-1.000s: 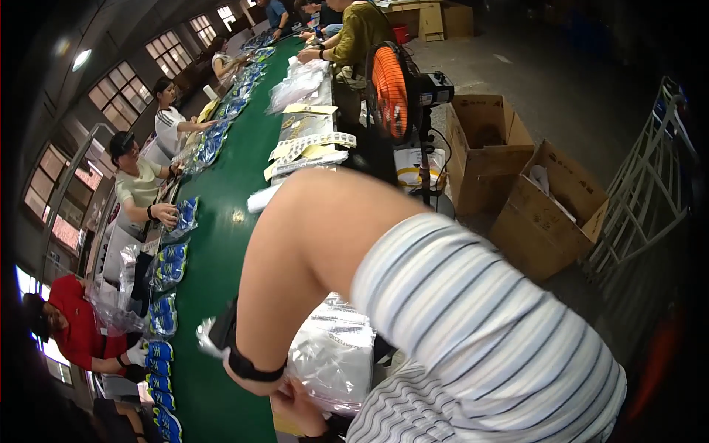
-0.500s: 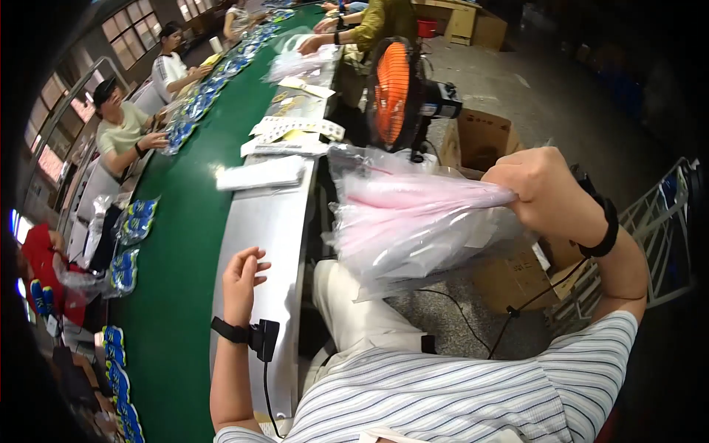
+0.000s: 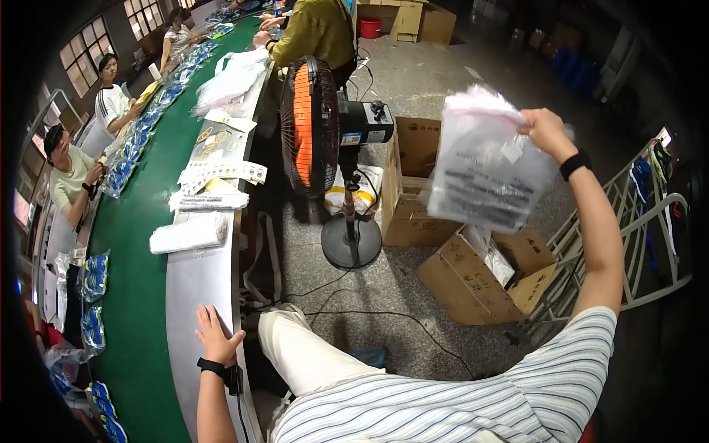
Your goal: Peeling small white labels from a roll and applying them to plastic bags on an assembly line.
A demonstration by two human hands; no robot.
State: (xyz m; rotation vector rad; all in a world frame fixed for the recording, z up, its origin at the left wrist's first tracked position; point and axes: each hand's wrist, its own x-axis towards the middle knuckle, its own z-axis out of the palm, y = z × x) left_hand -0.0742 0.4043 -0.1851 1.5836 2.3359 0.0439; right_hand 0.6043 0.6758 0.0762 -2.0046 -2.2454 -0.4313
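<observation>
Bags (image 3: 487, 184), clear plastic with dark print, pinkish along the top edge: loose sheaf hanging right of centre, upper half of frame. Right hand (image 3: 546, 134) grips its upper right corner. Left hand (image 3: 216, 341), lower left of centre, fingers spread over metal-topped bench (image 3: 193, 288); whether the palm presses down, cannot tell. Farther up the bench: rolled white plastic bundle (image 3: 189, 233), then sticker sheets (image 3: 225, 174). Green conveyor belt (image 3: 140, 295) runs along the left, carrying wrapped blue shoes (image 3: 95, 277). Pedestal fan (image 3: 306, 125), orange-bladed, upper centre. Open cardboard carton (image 3: 465, 284) below the sheaf; pale metal rack (image 3: 624, 262) at right.
</observation>
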